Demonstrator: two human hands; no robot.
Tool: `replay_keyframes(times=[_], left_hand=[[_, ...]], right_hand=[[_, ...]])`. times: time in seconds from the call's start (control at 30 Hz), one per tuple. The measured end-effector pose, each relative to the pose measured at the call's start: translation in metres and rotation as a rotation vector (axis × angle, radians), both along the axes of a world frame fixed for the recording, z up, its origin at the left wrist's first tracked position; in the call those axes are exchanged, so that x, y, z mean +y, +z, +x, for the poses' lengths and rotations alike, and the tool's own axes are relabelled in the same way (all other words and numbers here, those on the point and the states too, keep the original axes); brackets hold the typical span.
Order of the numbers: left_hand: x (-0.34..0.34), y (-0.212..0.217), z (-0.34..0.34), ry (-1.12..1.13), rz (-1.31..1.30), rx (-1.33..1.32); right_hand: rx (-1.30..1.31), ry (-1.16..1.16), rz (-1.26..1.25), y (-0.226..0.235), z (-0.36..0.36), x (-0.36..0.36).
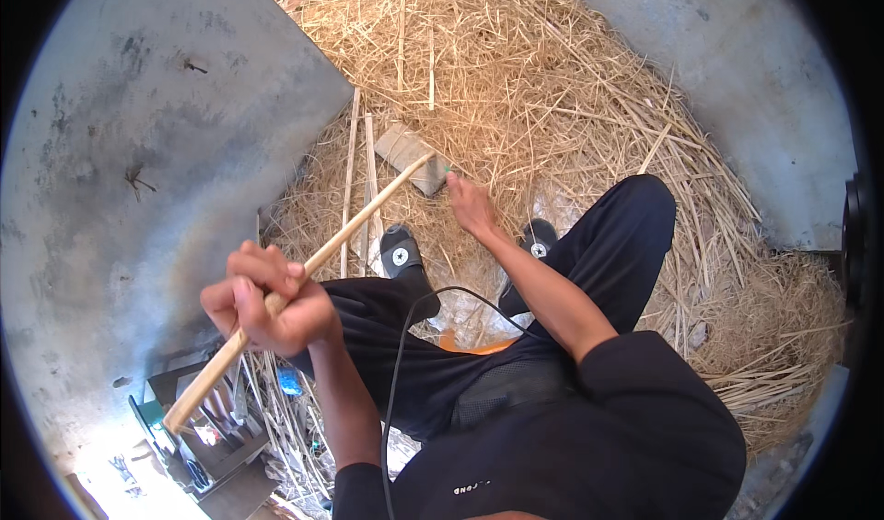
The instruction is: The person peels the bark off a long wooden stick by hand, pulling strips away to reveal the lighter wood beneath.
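Note:
My left hand (267, 301) is closed around a long pale wooden stick (345, 234) that slants from lower left up toward a flat grey block (410, 154) lying on the straw. My right hand (470, 203) reaches down to the straw just right of that block, fingers curled; something small and green shows at its fingertips, too small to make out. I sit with black trousers and black sneakers (401, 257), feet planted in the straw.
A large heap of dry straw (552, 96) covers the ground ahead. Grey concrete floor (138, 151) lies to the left and far right. Thin split canes (350, 179) lie by my foot. A black cable (396, 382) hangs over my lap. Tools and clutter (203, 428) sit lower left.

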State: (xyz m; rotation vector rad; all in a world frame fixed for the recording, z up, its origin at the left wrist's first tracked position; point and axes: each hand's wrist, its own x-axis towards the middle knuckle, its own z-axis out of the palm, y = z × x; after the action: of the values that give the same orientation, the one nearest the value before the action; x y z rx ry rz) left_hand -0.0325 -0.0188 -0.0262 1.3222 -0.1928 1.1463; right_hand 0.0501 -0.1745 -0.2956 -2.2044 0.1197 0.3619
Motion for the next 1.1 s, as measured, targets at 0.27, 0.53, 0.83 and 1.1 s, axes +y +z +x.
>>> replay_keyframes(times=[0.27, 0.53, 0.83, 1.1], left_hand=[[-0.016, -0.002, -0.001, 0.102, 0.106, 0.045], [-0.03, -0.003, -0.006, 0.035, 0.091, -0.013], [-0.036, -0.004, -0.001, 0.108, 0.145, -0.06], [-0.029, -0.001, -0.001, 0.091, 0.083, -0.036]], right_hand=[[-0.315, 0.248, 0.367, 0.121, -0.055, 0.012], [-0.187, 0.228, 0.057, 0.063, -0.036, 0.001], [-0.183, 0.199, 0.076, 0.049, -0.028, 0.005], [-0.431, 0.241, 0.257, 0.088, -0.049, 0.018]])
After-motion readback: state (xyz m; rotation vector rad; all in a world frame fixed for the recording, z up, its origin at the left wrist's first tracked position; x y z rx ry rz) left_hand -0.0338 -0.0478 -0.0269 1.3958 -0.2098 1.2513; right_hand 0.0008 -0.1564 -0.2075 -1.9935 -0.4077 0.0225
